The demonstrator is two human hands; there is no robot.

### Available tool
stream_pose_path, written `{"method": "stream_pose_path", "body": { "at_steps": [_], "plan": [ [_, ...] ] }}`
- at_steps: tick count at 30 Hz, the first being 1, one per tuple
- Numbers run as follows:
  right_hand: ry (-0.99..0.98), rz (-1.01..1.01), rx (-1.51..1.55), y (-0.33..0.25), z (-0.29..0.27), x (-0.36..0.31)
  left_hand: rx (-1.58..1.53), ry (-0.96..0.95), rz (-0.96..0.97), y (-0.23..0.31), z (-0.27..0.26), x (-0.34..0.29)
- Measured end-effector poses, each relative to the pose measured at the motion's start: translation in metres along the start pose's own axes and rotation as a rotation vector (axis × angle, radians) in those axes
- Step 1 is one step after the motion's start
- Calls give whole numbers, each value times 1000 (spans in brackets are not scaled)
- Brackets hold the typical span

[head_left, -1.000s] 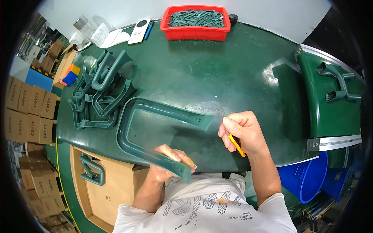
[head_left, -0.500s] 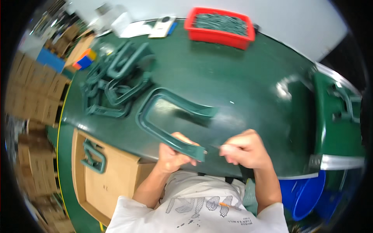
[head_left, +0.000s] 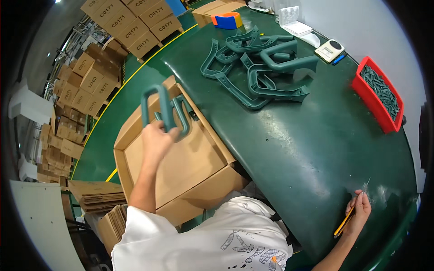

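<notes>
My left hand (head_left: 157, 141) is closed around a green U-shaped plastic handle (head_left: 166, 108), held tilted over an open cardboard box (head_left: 210, 187) at the left. Another green handle (head_left: 182, 115) lies inside the box by its far wall, partly hidden behind the held one. At the lower right, my right hand (head_left: 359, 210) is closed above the green table (head_left: 294, 180). A slim yellow tool with a dark end (head_left: 343, 224), like a utility knife, sticks out below its fingers. The tool's other end is hard to make out.
Several green handles (head_left: 260, 90) lie heaped at the table's far side. A red bin (head_left: 382, 97) of small green pieces stands at the right, near a white scale (head_left: 329, 50). A blue-and-orange tape dispenser (head_left: 227, 21) sits farther back. Stacked cartons (head_left: 131, 29) stand beyond the box.
My view has swung left. My left hand has carried the handle from above the table to over the box. The right hand is now farther from the left, and the yellow tool shows.
</notes>
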State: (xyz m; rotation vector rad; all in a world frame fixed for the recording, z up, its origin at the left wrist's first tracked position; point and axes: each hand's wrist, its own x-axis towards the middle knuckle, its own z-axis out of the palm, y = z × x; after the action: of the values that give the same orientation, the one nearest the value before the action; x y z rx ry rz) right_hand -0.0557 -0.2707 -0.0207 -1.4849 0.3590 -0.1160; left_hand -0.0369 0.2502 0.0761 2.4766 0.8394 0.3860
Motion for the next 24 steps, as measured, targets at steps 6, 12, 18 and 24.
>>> {"method": "stream_pose_path", "body": {
  "at_steps": [6,12,18,24],
  "plan": [
    [-19,22,-2,2,-3,6,214,-63,-458,-105,0,38],
    [29,37,-28,3,0,4,393,-37,-253,-156,42,66],
    [-62,89,-160,-26,23,-12,367,360,521,-53,60,76],
    [-184,53,-511,-31,48,-23,-61,279,1106,146,139,76]
  ]
}}
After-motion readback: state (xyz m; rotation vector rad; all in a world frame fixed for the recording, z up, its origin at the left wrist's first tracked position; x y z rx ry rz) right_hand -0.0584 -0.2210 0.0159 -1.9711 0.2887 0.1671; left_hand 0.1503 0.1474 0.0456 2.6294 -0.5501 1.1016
